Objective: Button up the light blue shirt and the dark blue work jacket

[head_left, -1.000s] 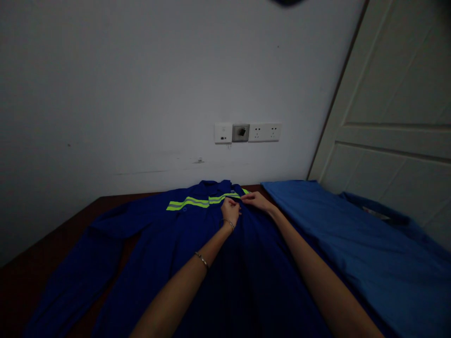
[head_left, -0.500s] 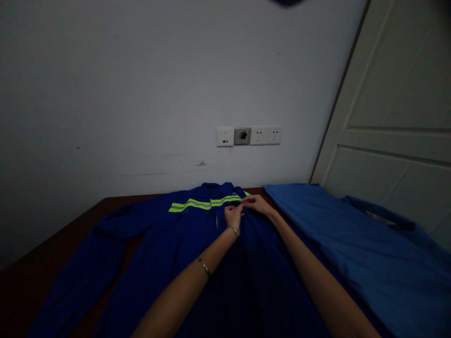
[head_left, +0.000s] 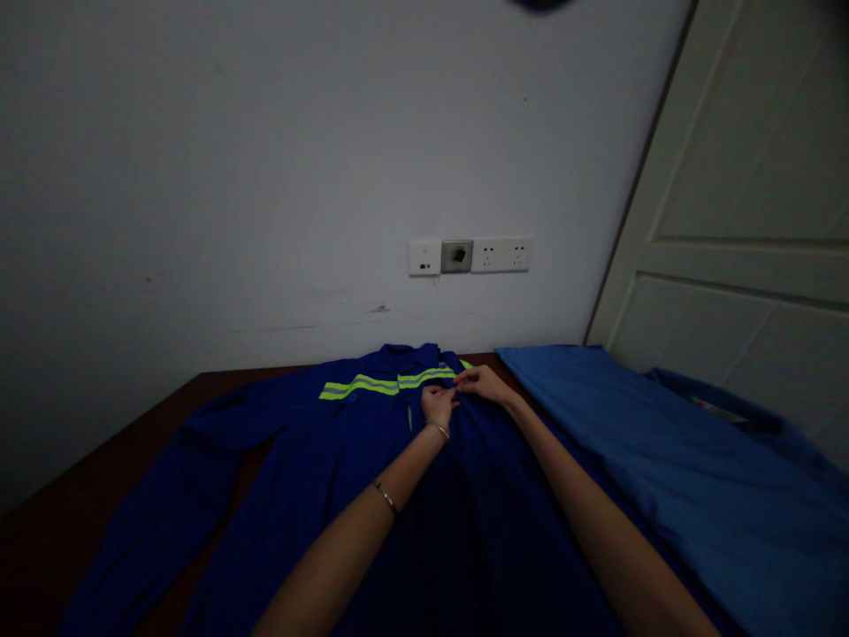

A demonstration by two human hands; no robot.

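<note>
A dark blue work jacket (head_left: 298, 478) with a yellow-green and grey reflective stripe across its chest lies spread out, collar toward the wall. My left hand (head_left: 439, 404) pinches the jacket's front just below the stripe. Right beside it, the fingertips of my right hand (head_left: 484, 383) pinch the same cloth, close to the left fingertips. Both hands are closed. Whatever small part of the jacket sits between the fingertips is too small to make out. A bracelet circles my left wrist, and another sits higher on that forearm.
A lighter blue garment (head_left: 690, 478) lies to the right, partly along the jacket's edge. Dark red-brown tabletop (head_left: 159, 425) shows at the left. Behind stands a white wall with sockets (head_left: 502, 255) and a switch plate (head_left: 424, 258). A panelled door (head_left: 743, 195) is at the right.
My left hand has shifted slightly right and its fingers have come up against the right hand's fingertips. The right hand has hardly moved. The view has tilted a little.
</note>
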